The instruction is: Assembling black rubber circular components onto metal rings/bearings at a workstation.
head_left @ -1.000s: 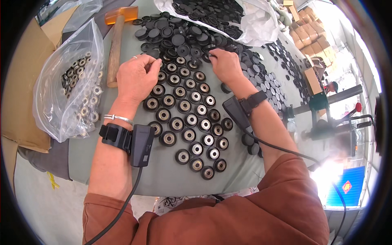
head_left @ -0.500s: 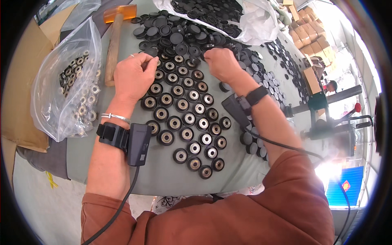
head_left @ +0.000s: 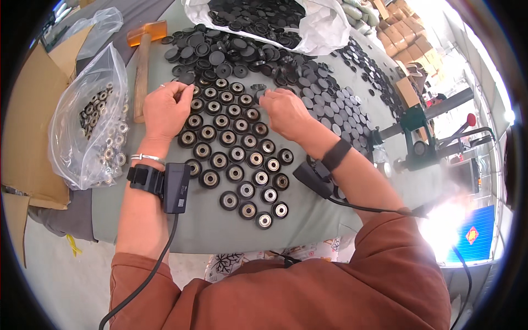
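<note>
Black wheels with metal bearings (head_left: 237, 154) lie flat in close rows on the grey-green cloth between my forearms. My left hand (head_left: 165, 110) is at the far left edge of these rows, thumb and fingers pinched together; whatever they hold is hidden. Opposite it, my right hand (head_left: 287, 114) has its fingers curled at the far right edge of the rows. A small round black plastic cap (head_left: 259, 95) is at its fingertips, and a dark piece (head_left: 258, 86) stands on edge just beyond. Loose black caps (head_left: 217, 57) are heaped beyond both hands.
A clear plastic bag of bearings (head_left: 69, 132) sits at the left beside a cardboard box (head_left: 33, 126). A wooden-handled mallet (head_left: 142, 82) lies near it. A white sack (head_left: 330, 27) of caps is at the back. Grey discs (head_left: 335, 107) spread rightward, toward a green press (head_left: 415, 135).
My right hand has drawn nearer and slightly left, away from the cap heap. My left hand keeps its pinch by the rows. The whole view has shifted a little.
</note>
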Action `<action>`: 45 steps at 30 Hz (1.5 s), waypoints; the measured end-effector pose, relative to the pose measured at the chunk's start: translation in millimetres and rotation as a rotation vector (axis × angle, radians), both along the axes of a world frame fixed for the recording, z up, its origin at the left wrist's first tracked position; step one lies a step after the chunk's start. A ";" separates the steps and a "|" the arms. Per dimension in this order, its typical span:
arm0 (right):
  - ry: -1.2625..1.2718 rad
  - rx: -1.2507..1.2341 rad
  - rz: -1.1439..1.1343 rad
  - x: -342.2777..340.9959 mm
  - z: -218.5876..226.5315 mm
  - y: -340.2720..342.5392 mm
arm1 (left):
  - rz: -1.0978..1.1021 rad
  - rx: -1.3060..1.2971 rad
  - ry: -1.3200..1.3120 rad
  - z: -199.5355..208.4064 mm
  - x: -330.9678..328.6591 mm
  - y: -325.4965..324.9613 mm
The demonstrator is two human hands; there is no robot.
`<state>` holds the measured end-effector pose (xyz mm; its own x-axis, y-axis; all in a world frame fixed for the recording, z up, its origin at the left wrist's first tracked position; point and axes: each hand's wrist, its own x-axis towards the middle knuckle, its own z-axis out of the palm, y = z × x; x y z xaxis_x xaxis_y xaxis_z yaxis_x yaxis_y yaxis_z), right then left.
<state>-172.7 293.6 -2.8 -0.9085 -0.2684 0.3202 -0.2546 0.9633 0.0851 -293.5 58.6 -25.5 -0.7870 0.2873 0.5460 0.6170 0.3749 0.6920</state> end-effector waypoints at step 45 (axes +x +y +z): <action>-0.077 -0.330 -0.274 -2.9 38.0 16.4 | 0.025 -0.049 -0.012 0.3 0.2 0.6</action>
